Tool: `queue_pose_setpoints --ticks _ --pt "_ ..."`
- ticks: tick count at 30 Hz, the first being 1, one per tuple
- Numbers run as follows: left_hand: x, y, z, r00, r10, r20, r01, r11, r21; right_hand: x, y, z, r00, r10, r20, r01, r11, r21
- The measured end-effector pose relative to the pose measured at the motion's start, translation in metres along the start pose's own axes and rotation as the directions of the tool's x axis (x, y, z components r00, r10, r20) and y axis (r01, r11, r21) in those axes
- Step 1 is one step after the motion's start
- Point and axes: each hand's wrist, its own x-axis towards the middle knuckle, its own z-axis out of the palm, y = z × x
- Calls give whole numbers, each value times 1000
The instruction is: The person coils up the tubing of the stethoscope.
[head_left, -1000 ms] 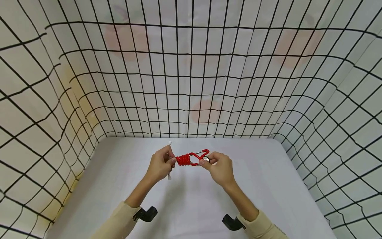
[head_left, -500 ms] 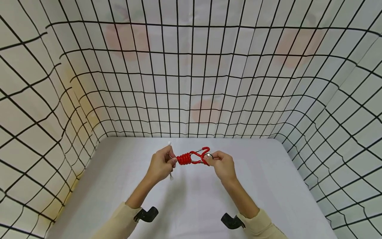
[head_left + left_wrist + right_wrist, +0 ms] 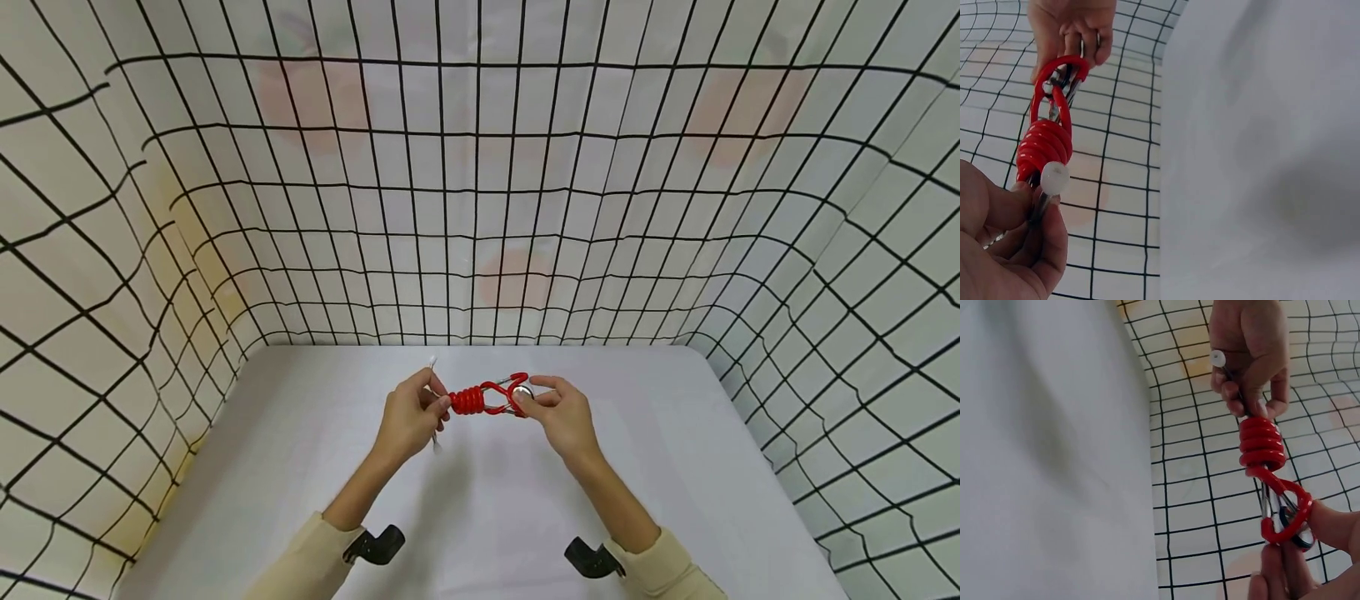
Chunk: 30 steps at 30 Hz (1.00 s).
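In the head view, a red coil (image 3: 468, 400) is stretched level between both hands above the table. A red-coated wire loop (image 3: 497, 408) with bare silvery parts extends from its right end. The left hand (image 3: 408, 417) pinches the coil's left end, where a thin rod with white tips (image 3: 432, 361) crosses. One white cap (image 3: 1055, 179) faces the left wrist camera. At the loop's far end, the right hand (image 3: 564, 421) pinches a round shiny piece (image 3: 526, 390) between thumb and fingers. In the right wrist view, the wire loop (image 3: 1291, 531) passes around a dark-and-silver part.
A white-covered table (image 3: 495, 517) lies below the hands. Black grid netting (image 3: 480, 192) over pale cloth rises at the back and both sides. Each wrist bears a black camera mount, such as the left mount (image 3: 375, 546).
Both hands and the coil have shifted slightly right. The right index finger has straightened somewhat, and the right thumb has come a little further back along the loop's end.
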Motion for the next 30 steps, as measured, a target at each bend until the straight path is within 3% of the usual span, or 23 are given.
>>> queue_pose_setpoints --ticks 5,15,24,30 --pt "0 -4 4 998 33 -49 -30 998 61 1 3 -2 990 113 84 -120 990 81" --pt "-2 -16 13 989 117 -94 -104 987 125 4 13 -5 983 141 118 -166 959 232" --pt "-2 -17 14 991 103 -88 -90 986 137 5 16 -5 978 157 135 -188 945 266" --pt "-3 -18 15 994 30 -104 -22 996 83 2 18 -5 968 156 195 -209 934 291"
